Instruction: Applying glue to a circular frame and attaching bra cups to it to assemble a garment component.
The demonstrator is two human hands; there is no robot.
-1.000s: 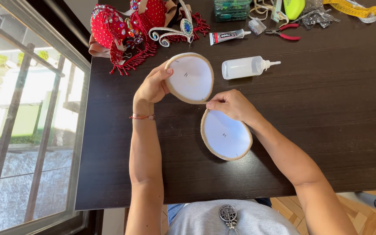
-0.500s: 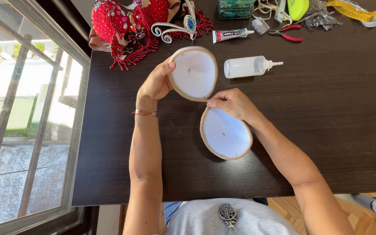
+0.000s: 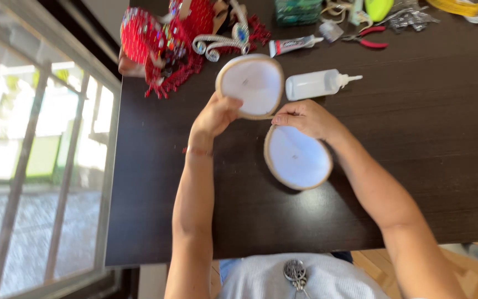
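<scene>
Left hand (image 3: 217, 113) pinching upper padded cup (image 3: 250, 84); right hand (image 3: 305, 117) gripping its lower edge, fingertips hidden; lower cup (image 3: 299, 159) partly covered.

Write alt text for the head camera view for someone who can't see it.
Seen from above, a person's left hand and right hand hold the upper cup of two white padded cups on a dark table, with the lower cup under the right hand. Beyond lie a clear squeeze bottle, a glue tube, pliers and a red beaded garment.
</scene>
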